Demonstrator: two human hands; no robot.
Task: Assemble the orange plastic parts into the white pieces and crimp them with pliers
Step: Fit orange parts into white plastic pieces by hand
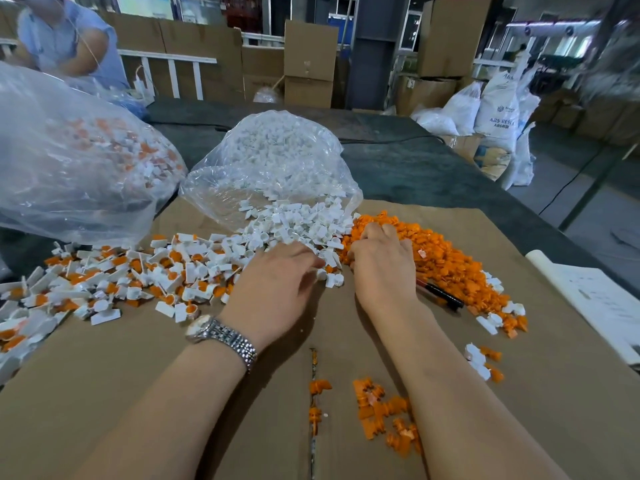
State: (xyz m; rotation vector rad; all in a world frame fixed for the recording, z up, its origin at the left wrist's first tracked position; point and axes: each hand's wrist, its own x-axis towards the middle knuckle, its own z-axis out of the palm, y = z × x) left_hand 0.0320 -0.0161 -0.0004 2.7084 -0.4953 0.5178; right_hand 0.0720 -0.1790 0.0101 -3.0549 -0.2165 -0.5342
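The left hand (277, 282), a watch (221, 336) on its wrist, lies palm down with fingers loosely spread, their tips touching the white pieces (294, 226) spilling from a clear bag (277, 157) just ahead of it. The right hand (382, 261) digs curled fingers into the orange parts (440, 258); whether it holds one I cannot tell. Dark-handled pliers (441, 295) lie just right of its wrist, and assembled pieces (114, 282) spread left of the left hand.

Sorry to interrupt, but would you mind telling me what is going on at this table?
A person is sorting small plastic parts on a cardboard sheet. The left hand reaches into the white pieces spilling from a clear bag; the right hand digs into the orange parts. Assembled pieces lie heaped on the left. The pliers lie unused beside the right wrist.
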